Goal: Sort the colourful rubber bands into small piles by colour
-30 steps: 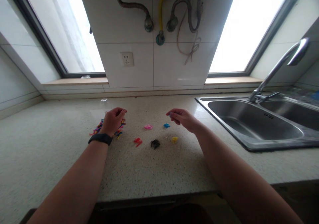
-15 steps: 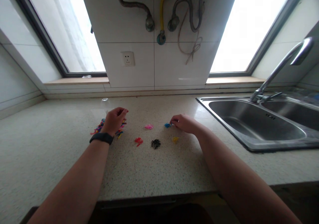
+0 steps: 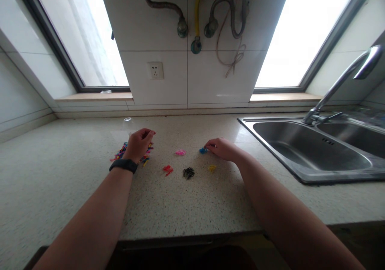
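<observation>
My right hand (image 3: 221, 148) is lowered at the small blue rubber-band pile (image 3: 203, 150), its fingertips pinched on a blue rubber band at the pile's edge. My left hand (image 3: 140, 142), with a black band on the wrist, hovers over a heap of mixed-colour rubber bands (image 3: 119, 153) and partly hides it. Its thumb and fingers are pressed together; what they hold is too small to make out. Between the hands lie a pink pile (image 3: 180, 152), a red pile (image 3: 167, 170), a black pile (image 3: 188, 173) and a yellow pile (image 3: 212, 168).
A clear cup (image 3: 128, 121) stands behind my left hand on the speckled counter (image 3: 168, 210). To the right is a steel sink (image 3: 303, 174) with a tall faucet (image 3: 333, 91). A tiled wall with a socket (image 3: 155, 70) and hoses rises behind.
My right hand has come down from above the blue pile to touch it, its fingers closing together. My left hand has stayed over the mixed heap, still pinched.
</observation>
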The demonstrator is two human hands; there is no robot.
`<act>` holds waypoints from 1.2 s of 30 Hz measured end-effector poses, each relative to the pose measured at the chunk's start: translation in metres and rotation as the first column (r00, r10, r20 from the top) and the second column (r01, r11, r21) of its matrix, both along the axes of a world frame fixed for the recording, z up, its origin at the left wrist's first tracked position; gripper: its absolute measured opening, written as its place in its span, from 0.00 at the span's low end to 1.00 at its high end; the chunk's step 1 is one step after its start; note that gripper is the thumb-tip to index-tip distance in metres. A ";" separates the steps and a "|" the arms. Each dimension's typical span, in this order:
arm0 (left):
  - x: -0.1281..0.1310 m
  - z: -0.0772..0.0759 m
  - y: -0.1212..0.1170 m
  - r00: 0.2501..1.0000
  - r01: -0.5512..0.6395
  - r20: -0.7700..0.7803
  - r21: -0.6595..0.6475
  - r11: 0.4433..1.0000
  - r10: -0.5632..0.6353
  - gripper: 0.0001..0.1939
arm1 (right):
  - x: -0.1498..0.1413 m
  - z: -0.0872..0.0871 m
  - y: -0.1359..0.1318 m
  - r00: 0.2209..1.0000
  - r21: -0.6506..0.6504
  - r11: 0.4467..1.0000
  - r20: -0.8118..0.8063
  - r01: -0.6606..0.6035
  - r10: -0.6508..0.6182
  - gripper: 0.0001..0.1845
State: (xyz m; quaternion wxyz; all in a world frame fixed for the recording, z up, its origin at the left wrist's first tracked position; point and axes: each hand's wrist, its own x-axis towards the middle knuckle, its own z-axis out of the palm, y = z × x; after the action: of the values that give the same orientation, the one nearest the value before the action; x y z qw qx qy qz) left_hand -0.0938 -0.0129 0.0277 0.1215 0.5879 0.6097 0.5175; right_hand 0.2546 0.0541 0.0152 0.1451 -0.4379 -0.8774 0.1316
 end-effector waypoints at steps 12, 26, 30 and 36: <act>-0.003 -0.002 0.002 1.000 0.000 -0.030 0.022 1.000 0.000 0.14 | 0.007 -0.005 0.010 0.981 -0.097 0.991 -0.163 0.090 -0.105 0.15; -0.007 -0.003 0.003 1.000 0.022 -0.010 0.032 0.999 -0.022 0.15 | 0.021 -0.021 0.041 0.862 -0.251 0.959 -0.447 0.133 -0.237 0.16; -0.011 -0.004 0.004 1.000 0.018 -0.025 0.044 0.999 -0.017 0.17 | 0.021 -0.022 0.042 0.865 -0.248 0.960 -0.445 0.132 -0.234 0.16; -0.013 -0.003 0.004 0.999 -0.021 -0.047 0.057 0.998 0.023 0.17 | 0.022 -0.022 0.043 0.875 -0.250 0.960 -0.427 0.128 -0.228 0.16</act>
State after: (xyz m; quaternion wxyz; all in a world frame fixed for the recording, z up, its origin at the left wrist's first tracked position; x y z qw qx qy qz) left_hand -0.1069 -0.0085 0.0248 0.0844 0.5966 0.6039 0.5218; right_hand 0.2763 0.0975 -0.0064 0.3086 -0.4877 -0.7558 0.3093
